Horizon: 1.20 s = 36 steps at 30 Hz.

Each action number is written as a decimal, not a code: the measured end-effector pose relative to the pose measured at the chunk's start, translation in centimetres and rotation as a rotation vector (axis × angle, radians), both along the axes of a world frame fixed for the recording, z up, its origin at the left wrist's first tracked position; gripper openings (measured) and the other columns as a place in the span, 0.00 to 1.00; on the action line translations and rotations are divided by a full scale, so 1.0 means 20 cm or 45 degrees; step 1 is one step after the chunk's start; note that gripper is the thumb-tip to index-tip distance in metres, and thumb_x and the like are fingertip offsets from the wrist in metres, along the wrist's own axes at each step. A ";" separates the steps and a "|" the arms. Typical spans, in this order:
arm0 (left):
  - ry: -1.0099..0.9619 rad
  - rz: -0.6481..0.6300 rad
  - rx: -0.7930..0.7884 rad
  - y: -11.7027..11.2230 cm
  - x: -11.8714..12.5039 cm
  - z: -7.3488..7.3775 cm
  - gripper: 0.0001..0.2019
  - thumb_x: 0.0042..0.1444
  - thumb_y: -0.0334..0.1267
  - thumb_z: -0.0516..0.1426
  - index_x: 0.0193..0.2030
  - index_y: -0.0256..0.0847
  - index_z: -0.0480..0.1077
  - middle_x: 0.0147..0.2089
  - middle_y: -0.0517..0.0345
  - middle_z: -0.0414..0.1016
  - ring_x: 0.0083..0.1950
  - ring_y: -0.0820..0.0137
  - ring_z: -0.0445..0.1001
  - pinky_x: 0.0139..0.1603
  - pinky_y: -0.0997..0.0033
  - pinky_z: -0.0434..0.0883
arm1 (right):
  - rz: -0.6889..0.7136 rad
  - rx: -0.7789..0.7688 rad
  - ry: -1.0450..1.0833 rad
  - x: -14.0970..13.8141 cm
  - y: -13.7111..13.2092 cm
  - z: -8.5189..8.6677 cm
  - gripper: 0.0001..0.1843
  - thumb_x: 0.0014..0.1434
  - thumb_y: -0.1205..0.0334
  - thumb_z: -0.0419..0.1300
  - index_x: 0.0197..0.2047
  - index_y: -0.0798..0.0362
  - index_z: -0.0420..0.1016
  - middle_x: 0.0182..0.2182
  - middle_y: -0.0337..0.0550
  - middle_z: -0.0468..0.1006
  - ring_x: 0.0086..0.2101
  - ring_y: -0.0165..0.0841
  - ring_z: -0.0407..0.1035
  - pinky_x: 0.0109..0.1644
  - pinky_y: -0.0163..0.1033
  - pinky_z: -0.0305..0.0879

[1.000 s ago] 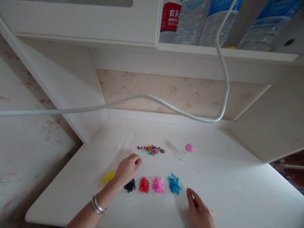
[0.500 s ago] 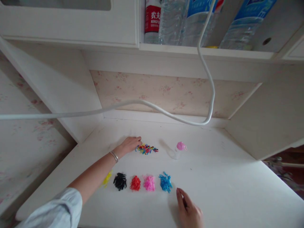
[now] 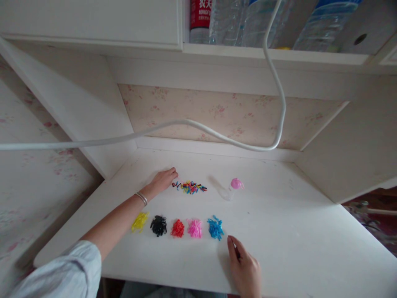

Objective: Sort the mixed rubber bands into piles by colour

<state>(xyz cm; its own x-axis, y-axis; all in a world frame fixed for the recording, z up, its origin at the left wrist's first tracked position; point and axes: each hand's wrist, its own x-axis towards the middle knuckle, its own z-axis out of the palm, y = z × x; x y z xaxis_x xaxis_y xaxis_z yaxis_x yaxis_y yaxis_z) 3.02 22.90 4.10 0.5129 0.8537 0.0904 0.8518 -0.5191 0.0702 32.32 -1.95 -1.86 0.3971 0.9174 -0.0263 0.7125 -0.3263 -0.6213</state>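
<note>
Left hand: we see it just beside the left end of the mixed pile, fingers bent close together; we cannot tell whether they pinch a band.
Right hand: near side, right of the blue pile, thumb and forefinger nearly meeting around a narrow gap; we cannot tell whether it holds anything.
Many-coloured bands: heaped far on the white table, left of the clear container with a pink top.
Single-colour row: nearer us, left to right, yellow pile, black pile, red pile, pink pile, then blue, all set apart.
</note>
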 end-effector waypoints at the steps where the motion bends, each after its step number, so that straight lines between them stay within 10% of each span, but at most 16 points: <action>1: -0.013 0.017 0.006 -0.01 -0.01 0.01 0.13 0.60 0.29 0.46 0.45 0.40 0.68 0.47 0.54 0.66 0.41 0.73 0.68 0.39 0.74 0.63 | 0.003 -0.011 -0.016 0.00 0.00 0.00 0.25 0.59 0.42 0.44 0.43 0.44 0.76 0.27 0.39 0.80 0.29 0.33 0.74 0.29 0.31 0.61; 19: -0.462 -0.186 -0.201 -0.67 0.32 0.01 0.14 0.62 0.37 0.47 0.34 0.41 0.73 0.36 0.57 0.69 0.35 0.74 0.68 0.41 0.74 0.66 | 0.048 0.005 -0.042 -0.02 -0.01 -0.02 0.25 0.61 0.42 0.42 0.45 0.45 0.75 0.29 0.39 0.80 0.30 0.34 0.74 0.32 0.33 0.61; 26: -0.531 -0.175 -0.305 -0.72 0.33 0.03 0.13 0.59 0.33 0.49 0.30 0.42 0.74 0.34 0.57 0.70 0.35 0.74 0.69 0.40 0.74 0.66 | 0.048 0.033 -0.041 -0.02 -0.02 -0.01 0.25 0.61 0.43 0.43 0.44 0.46 0.76 0.29 0.40 0.80 0.30 0.34 0.74 0.31 0.32 0.61; 31: -0.915 0.004 -0.299 -0.76 0.23 0.12 0.13 0.60 0.39 0.48 0.39 0.42 0.74 0.36 0.57 0.71 0.36 0.74 0.69 0.40 0.75 0.66 | -0.021 0.077 0.036 -0.02 -0.02 -0.01 0.26 0.59 0.41 0.46 0.43 0.48 0.77 0.29 0.41 0.80 0.29 0.33 0.73 0.32 0.32 0.61; 36: -1.289 0.374 -0.456 -0.94 0.08 0.01 0.14 0.58 0.45 0.51 0.39 0.40 0.73 0.34 0.57 0.74 0.34 0.72 0.71 0.35 0.76 0.68 | -0.088 0.123 0.215 -0.01 -0.02 0.02 0.27 0.57 0.40 0.49 0.43 0.52 0.77 0.28 0.42 0.79 0.28 0.32 0.72 0.31 0.30 0.62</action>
